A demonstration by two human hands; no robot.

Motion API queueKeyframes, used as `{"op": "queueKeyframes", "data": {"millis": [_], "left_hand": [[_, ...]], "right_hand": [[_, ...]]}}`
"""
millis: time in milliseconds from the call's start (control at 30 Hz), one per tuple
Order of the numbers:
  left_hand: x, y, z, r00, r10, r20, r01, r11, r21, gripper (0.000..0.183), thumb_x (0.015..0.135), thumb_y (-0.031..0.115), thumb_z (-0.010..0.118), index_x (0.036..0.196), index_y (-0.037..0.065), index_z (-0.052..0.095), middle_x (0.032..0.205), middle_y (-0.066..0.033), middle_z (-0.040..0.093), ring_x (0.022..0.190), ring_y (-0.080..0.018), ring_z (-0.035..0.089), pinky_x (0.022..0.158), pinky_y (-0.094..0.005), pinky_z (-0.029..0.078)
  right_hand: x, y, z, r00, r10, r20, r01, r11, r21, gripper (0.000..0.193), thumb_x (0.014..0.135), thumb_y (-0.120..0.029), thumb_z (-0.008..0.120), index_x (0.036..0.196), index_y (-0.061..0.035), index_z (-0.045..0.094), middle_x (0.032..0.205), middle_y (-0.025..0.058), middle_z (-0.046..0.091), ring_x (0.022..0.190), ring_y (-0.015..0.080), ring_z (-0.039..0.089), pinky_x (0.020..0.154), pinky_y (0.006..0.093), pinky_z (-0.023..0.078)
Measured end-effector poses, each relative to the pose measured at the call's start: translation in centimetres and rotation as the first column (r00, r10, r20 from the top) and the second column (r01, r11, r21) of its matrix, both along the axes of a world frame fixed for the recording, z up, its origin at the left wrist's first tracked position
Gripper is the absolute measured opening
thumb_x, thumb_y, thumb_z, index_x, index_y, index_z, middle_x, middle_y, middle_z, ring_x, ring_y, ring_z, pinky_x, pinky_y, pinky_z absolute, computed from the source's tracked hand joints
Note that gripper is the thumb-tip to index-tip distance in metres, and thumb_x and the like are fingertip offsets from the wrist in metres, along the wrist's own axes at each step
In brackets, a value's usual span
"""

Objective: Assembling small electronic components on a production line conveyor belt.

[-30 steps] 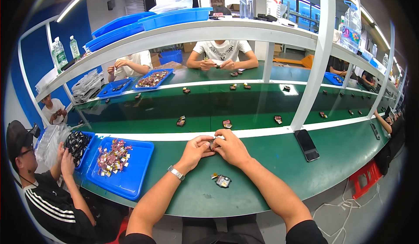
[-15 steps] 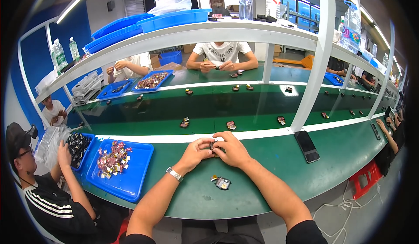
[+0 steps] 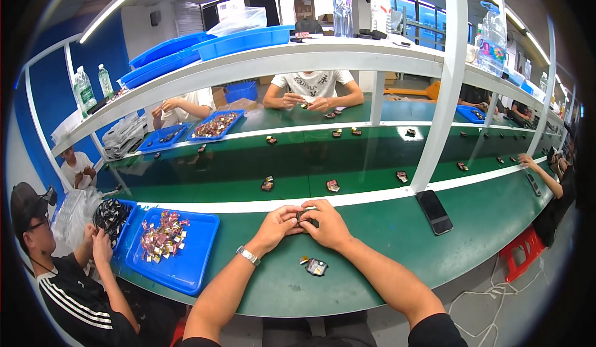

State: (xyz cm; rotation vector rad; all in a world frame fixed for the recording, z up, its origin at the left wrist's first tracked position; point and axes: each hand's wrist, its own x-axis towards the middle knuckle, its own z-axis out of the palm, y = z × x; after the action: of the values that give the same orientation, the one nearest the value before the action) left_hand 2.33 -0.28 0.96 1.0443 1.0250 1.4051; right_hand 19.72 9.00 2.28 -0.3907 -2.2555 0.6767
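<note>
Over the green table, close to its white rail, my left hand [image 3: 277, 226] and my right hand [image 3: 327, 224] meet with fingers closed around a small black part [image 3: 302, 214]. Fingers cover most of it, so its exact kind does not show. My left wrist wears a silver watch. Between my forearms a small dark-edged device [image 3: 316, 267] with a pale, clear-looking middle lies on the table, a yellow-and-white tab [image 3: 304, 260] at its upper left. Left of my left arm stands a blue tray [image 3: 203, 247] holding a heap of small red, white and yellow parts [image 3: 162, 235].
A black phone [image 3: 434, 212] lies at the right, beside a white post [image 3: 442, 98]. Beyond the rail, small devices [image 3: 333, 186] sit spaced along a green strip. At left a co-worker handles black parts [image 3: 112, 218] in another tray. A shelf [image 3: 279, 55] crosses overhead.
The view has shifted slightly. My fingers have changed their hold a little on the black part. The left co-worker's hands have come together by the black parts; a far-right person's arm has reached toward the strip.
</note>
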Motion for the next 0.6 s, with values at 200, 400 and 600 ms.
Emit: {"op": "queueKeyframes", "data": {"millis": [200, 400, 600], "left_hand": [[0.2, 0.2, 0.1, 1.000, 0.030, -0.007, -0.030, 0.999, -0.013, 0.028, 0.099, 0.001, 0.046, 0.127, -0.001, 0.050, 0.121, -0.0123, 0.061, 0.109, -0.0197, 0.063, 0.095, -0.0337, 0.055], [0.0, 0.2, -0.1, 0.999, 0.044, -0.012, -0.044, 0.999, -0.025, 0.027, 0.099, 0.001, 0.047, 0.126, -0.001, 0.050, 0.119, -0.0114, 0.062, 0.108, -0.0186, 0.064, 0.093, -0.0319, 0.056], [0.6, -0.1, 0.2, 0.997, 0.068, -0.027, -0.069, 0.997, -0.036, 0.026, 0.098, 0.001, 0.051, 0.124, -0.001, 0.051, 0.119, -0.0137, 0.062, 0.109, -0.0203, 0.063, 0.094, -0.0345, 0.056]], "right_hand": [[-0.3, -0.2, -0.6, 0.998, -0.043, -0.037, 0.043, 0.999, 0.007, 0.011, 0.081, -0.012, 0.071, 0.092, -0.0074, 0.073, 0.115, 0.0046, 0.062, 0.113, 0.0256, 0.055, 0.094, 0.0365, 0.048], [-0.5, 0.1, -1.1, 0.999, -0.017, -0.049, 0.015, 0.999, -0.049, 0.013, 0.081, -0.012, 0.071, 0.094, -0.0094, 0.074, 0.116, 0.0043, 0.062, 0.114, 0.0264, 0.055, 0.097, 0.0377, 0.046], [-0.8, -0.3, -1.3, 0.998, -0.032, -0.061, 0.026, 0.996, -0.091, 0.013, 0.081, -0.011, 0.070, 0.094, -0.0094, 0.074, 0.120, 0.0055, 0.062, 0.117, 0.0273, 0.053, 0.099, 0.0390, 0.045]]}}
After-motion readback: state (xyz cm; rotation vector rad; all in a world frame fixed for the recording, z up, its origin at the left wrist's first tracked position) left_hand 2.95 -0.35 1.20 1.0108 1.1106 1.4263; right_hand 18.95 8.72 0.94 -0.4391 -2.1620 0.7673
